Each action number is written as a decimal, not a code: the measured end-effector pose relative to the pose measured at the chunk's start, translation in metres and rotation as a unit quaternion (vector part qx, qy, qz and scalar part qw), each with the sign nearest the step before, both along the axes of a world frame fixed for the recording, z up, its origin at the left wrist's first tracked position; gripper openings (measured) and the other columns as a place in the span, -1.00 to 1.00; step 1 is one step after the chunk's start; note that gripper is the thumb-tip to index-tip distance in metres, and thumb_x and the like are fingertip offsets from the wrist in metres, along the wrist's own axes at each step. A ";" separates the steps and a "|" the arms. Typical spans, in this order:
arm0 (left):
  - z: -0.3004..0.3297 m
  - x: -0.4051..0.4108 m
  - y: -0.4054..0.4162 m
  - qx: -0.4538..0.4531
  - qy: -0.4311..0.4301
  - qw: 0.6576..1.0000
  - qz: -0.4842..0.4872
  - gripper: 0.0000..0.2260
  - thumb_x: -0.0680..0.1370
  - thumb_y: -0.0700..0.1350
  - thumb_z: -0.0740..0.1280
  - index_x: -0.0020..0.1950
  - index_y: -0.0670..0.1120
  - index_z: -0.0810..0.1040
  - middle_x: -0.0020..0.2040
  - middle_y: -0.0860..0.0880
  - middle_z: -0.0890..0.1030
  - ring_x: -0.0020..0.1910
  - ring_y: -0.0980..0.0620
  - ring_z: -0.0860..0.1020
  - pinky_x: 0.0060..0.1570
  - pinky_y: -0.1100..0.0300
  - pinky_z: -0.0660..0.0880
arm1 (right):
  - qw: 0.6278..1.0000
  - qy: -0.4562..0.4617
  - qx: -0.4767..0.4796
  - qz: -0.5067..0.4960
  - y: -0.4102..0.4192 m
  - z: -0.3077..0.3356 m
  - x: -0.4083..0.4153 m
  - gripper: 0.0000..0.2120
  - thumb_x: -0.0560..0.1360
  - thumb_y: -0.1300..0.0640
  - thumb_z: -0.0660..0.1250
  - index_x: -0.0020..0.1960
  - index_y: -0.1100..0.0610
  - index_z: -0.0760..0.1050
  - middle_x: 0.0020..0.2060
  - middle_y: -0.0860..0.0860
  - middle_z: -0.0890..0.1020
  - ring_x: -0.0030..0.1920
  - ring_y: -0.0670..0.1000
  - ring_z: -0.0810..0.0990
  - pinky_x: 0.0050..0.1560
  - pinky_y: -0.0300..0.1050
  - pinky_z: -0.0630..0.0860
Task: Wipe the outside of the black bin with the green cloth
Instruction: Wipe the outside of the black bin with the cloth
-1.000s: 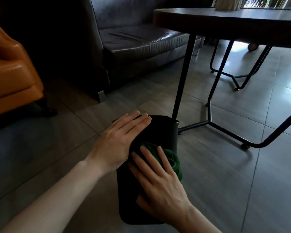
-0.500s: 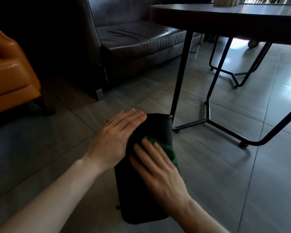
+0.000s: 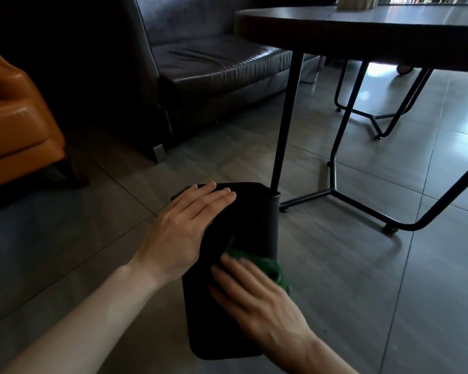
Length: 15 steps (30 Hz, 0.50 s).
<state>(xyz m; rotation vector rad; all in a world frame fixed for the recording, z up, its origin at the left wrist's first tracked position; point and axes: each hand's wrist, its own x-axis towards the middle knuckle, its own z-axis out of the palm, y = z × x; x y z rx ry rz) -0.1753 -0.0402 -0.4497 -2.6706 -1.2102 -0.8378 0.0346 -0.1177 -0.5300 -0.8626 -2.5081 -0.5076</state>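
Apparently flat, two hands: left hand, right hand, one black bin, one green cloth

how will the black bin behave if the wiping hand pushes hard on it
The black bin lies on smooth tile, so it would probably slide. Its rounded edges suggest it might rock. The left hand pressed flat on it likely steadies it.

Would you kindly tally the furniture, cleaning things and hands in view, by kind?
Seats: 2, dark sofa and orange armchair
Tables: 1, table
Bins: 1, black bin
Cloths: 1, green cloth
Hands: 2, left hand, right hand
Total: 7
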 end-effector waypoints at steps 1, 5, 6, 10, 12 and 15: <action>0.000 -0.002 -0.001 -0.002 0.004 1.000 -0.006 -0.53 0.65 -0.25 0.25 0.58 -0.05 0.36 0.54 0.04 0.43 0.60 0.03 0.28 0.53 -0.11 0.29 | 0.999 -0.034 0.001 0.019 -0.005 -0.004 0.005 -0.66 0.72 0.16 0.12 0.40 0.08 0.55 0.48 0.09 0.49 0.56 0.19 0.32 0.43 0.09 0.44; -0.001 0.002 -0.002 -0.004 -0.003 1.000 -0.003 -0.54 0.67 -0.26 0.23 0.57 -0.06 0.36 0.54 0.03 0.44 0.59 0.03 0.29 0.54 -0.09 0.28 | 0.996 0.074 -0.024 -0.035 0.007 0.015 0.007 -0.66 0.69 0.11 0.21 0.41 0.12 0.54 0.49 0.16 0.46 0.56 0.20 0.33 0.46 0.13 0.41; -0.001 0.005 -0.001 -0.003 -0.004 1.000 0.001 -0.55 0.67 -0.25 0.20 0.58 -0.05 0.35 0.54 0.03 0.43 0.59 0.04 0.28 0.54 -0.08 0.28 | 0.989 0.129 -0.032 -0.066 0.015 0.025 0.006 -0.65 0.67 0.09 0.25 0.42 0.14 0.53 0.49 0.18 0.45 0.56 0.21 0.32 0.47 0.15 0.40; -0.003 0.009 0.000 -0.002 -0.004 1.000 0.001 -0.52 0.65 -0.26 0.19 0.58 -0.04 0.34 0.54 0.04 0.43 0.60 0.05 0.28 0.55 -0.05 0.27 | 0.975 0.185 -0.040 -0.117 0.022 0.034 -0.002 -0.64 0.64 0.12 0.35 0.42 0.17 0.53 0.47 0.20 0.48 0.56 0.21 0.33 0.46 0.17 0.42; -0.002 0.006 0.000 -0.002 -0.005 1.000 0.003 -0.51 0.64 -0.28 0.24 0.57 -0.05 0.36 0.53 0.03 0.44 0.59 0.03 0.30 0.53 -0.09 0.29 | 0.990 0.119 -0.043 -0.059 0.002 0.014 -0.003 -0.70 0.67 0.16 0.30 0.37 0.16 0.58 0.42 0.18 0.53 0.54 0.20 0.37 0.45 0.13 0.43; 0.001 0.002 -0.003 -0.017 0.007 1.000 0.001 -0.58 0.70 -0.12 0.17 0.58 -0.04 0.36 0.54 0.04 0.44 0.59 0.03 0.29 0.53 -0.09 0.30 | 0.998 0.028 -0.060 0.008 -0.020 0.001 0.006 -0.70 0.68 0.18 0.20 0.34 0.13 0.59 0.40 0.12 0.57 0.51 0.15 0.41 0.38 0.04 0.49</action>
